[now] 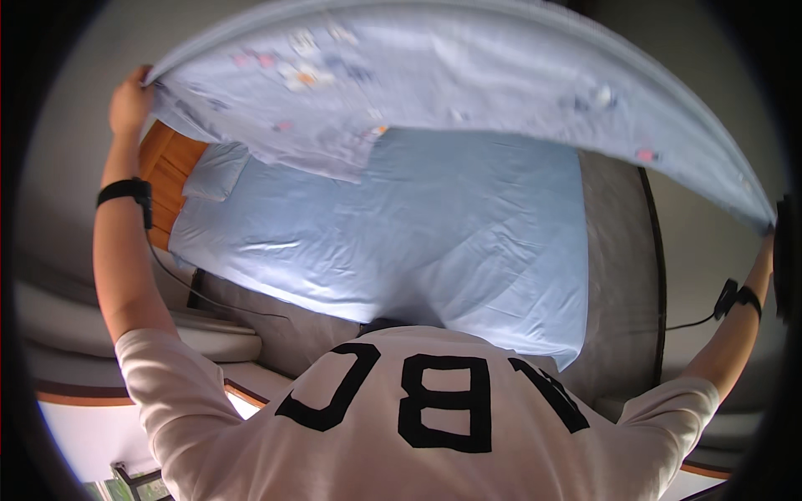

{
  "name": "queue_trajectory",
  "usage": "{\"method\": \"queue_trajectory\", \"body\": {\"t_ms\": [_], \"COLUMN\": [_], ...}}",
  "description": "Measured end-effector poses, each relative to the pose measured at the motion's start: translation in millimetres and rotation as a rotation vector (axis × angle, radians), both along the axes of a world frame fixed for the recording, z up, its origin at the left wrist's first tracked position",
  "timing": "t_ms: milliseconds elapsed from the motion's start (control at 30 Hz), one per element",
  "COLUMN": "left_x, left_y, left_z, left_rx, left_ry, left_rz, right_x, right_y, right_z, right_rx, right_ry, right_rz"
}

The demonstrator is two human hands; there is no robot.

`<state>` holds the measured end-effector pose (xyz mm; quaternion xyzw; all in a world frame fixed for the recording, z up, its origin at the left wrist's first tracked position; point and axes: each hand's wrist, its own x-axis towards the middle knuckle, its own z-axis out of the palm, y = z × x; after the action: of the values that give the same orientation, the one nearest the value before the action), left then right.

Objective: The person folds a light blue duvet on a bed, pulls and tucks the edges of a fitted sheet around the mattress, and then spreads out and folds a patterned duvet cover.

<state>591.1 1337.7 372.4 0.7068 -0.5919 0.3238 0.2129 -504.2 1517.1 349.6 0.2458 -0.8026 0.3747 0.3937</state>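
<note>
Both my arms are raised wide, and a light blue printed quilt point(468, 79) is stretched between my hands. My left hand point(131, 104) is closed on one corner at the upper left. At the far right, my right hand point(767, 240) grips the opposite corner; its fingers are partly lost in the dark rim. The quilt arches upward along its top edge and billows, blurred by motion, with small coloured figures on it. Its lower part hangs over the far side of the bed point(476, 217), which wears a plain light blue sheet with wrinkles.
A light blue pillow point(215, 173) lies at the bed's left end, by a wooden headboard point(170, 171). Grey floor point(622, 250) borders the bed. Black straps with cables circle both my wrists; the left cable point(213, 306) dangles near the bed's near edge.
</note>
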Motion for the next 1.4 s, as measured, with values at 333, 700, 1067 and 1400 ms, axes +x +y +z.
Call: {"method": "queue_trajectory", "body": {"t_ms": [333, 700, 1067, 1400], "left_x": [-75, -234, -246, -74], "left_y": [50, 87, 105, 165], "left_z": [-341, -374, -294, -418], "left_rx": [0.63, 0.699, 0.622, 0.999], "left_ry": [0.252, 0.586, 0.912, 1.084], "left_rz": [-0.857, -0.948, -1.081, -0.48], "right_x": [30, 437, 690, 505], "right_y": [11, -89, -86, -49], "right_z": [-285, -355, -289, -352], "right_rx": [0.569, 0.825, 0.773, 1.45], "right_ry": [-0.214, -0.062, -0.191, -0.169], "right_rz": [0.134, 1.024, 1.634, 1.309]}}
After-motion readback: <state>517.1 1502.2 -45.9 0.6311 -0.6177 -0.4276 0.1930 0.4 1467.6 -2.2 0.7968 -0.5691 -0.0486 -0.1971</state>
